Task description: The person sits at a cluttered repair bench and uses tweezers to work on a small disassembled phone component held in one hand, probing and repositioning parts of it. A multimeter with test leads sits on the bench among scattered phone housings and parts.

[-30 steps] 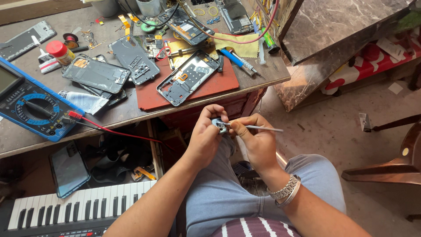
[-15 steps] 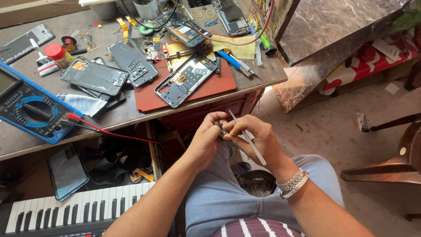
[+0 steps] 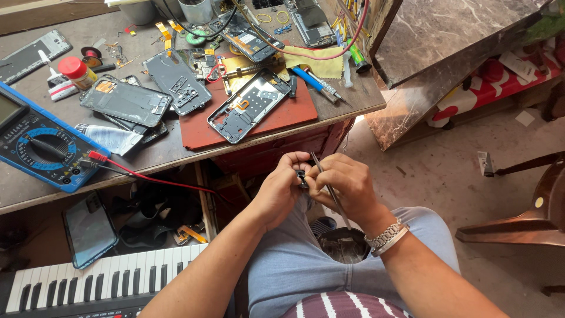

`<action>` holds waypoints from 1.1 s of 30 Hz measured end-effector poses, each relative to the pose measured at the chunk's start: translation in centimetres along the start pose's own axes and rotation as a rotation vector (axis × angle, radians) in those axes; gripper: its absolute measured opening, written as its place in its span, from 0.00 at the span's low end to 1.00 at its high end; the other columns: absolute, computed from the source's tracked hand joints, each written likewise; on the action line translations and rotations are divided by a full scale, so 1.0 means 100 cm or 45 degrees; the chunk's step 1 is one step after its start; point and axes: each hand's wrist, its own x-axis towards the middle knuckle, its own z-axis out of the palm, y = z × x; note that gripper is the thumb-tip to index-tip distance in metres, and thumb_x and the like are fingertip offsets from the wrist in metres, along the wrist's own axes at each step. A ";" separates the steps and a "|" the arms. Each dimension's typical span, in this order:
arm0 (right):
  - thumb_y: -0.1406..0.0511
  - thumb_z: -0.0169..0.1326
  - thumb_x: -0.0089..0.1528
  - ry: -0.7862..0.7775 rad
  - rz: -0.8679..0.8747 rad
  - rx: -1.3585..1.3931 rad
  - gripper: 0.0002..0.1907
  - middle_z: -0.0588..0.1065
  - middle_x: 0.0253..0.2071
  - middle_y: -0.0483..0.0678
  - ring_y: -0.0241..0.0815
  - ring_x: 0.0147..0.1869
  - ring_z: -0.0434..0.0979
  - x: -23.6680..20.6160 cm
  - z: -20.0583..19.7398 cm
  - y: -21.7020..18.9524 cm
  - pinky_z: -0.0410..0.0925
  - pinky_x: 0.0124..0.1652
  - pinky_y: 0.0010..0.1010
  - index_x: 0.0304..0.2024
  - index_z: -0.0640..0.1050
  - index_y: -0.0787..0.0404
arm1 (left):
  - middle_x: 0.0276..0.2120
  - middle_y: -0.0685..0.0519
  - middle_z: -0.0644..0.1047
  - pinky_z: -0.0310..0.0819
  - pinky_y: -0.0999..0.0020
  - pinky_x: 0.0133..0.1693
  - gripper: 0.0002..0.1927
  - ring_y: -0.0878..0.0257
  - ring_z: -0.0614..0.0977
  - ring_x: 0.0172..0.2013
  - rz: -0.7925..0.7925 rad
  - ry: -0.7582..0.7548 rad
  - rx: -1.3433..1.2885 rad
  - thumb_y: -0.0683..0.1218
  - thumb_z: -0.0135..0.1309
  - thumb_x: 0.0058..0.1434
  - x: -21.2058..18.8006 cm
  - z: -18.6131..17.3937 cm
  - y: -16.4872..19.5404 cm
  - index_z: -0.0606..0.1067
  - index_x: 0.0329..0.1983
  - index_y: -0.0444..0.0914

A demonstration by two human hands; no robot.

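My left hand (image 3: 282,191) pinches a small dark part (image 3: 302,176) above my lap, below the bench edge; my right hand (image 3: 347,185) grips tweezers (image 3: 331,191), tip at the part. Part too small to identify, possibly a camera module. Phone frame (image 3: 250,106) lies open on red mat (image 3: 294,115), unassembled

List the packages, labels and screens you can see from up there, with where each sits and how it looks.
Multimeter: left desk edge, blue case, grey screen, round dial.
Small jar: back left of desk, red cap, pale label.
Foil sachet: right of the multimeter, flat, silvery white.
Phone: shelf under the desk, dark glossy screen, off.
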 end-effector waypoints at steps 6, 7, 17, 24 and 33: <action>0.76 0.67 0.53 0.096 0.031 0.023 0.18 0.77 0.33 0.45 0.45 0.40 0.79 -0.008 0.009 0.000 0.73 0.39 0.35 0.30 0.69 0.57 | 0.43 0.52 0.70 0.70 0.71 0.49 0.25 0.63 0.72 0.43 0.029 -0.004 0.069 0.37 0.41 0.58 -0.001 0.000 -0.004 0.63 0.61 0.36; 0.76 0.67 0.53 0.115 0.051 0.022 0.18 0.77 0.34 0.45 0.44 0.39 0.78 -0.010 0.010 0.000 0.73 0.39 0.35 0.30 0.69 0.57 | 0.43 0.52 0.70 0.69 0.71 0.49 0.25 0.63 0.72 0.44 0.034 -0.011 0.071 0.37 0.41 0.58 -0.001 0.000 -0.005 0.63 0.61 0.36; 0.77 0.66 0.55 0.194 0.251 0.110 0.18 0.77 0.36 0.47 0.40 0.39 0.79 -0.016 0.016 -0.008 0.73 0.38 0.30 0.31 0.69 0.58 | 0.44 0.51 0.69 0.70 0.68 0.53 0.25 0.62 0.72 0.47 -0.001 0.005 0.023 0.36 0.40 0.58 -0.003 0.001 -0.003 0.62 0.61 0.37; 0.77 0.66 0.55 0.197 0.317 0.167 0.18 0.77 0.34 0.46 0.39 0.38 0.78 -0.017 0.017 -0.007 0.72 0.37 0.28 0.30 0.68 0.58 | 0.44 0.52 0.69 0.69 0.67 0.52 0.25 0.62 0.71 0.46 -0.020 0.020 0.058 0.36 0.40 0.58 -0.003 0.000 -0.003 0.63 0.61 0.37; 0.77 0.64 0.55 0.203 0.371 0.206 0.18 0.78 0.34 0.46 0.38 0.39 0.79 -0.021 0.018 -0.006 0.72 0.38 0.27 0.29 0.66 0.58 | 0.43 0.52 0.69 0.68 0.68 0.53 0.25 0.62 0.71 0.47 0.001 -0.006 0.033 0.35 0.41 0.58 -0.002 0.000 -0.005 0.63 0.61 0.37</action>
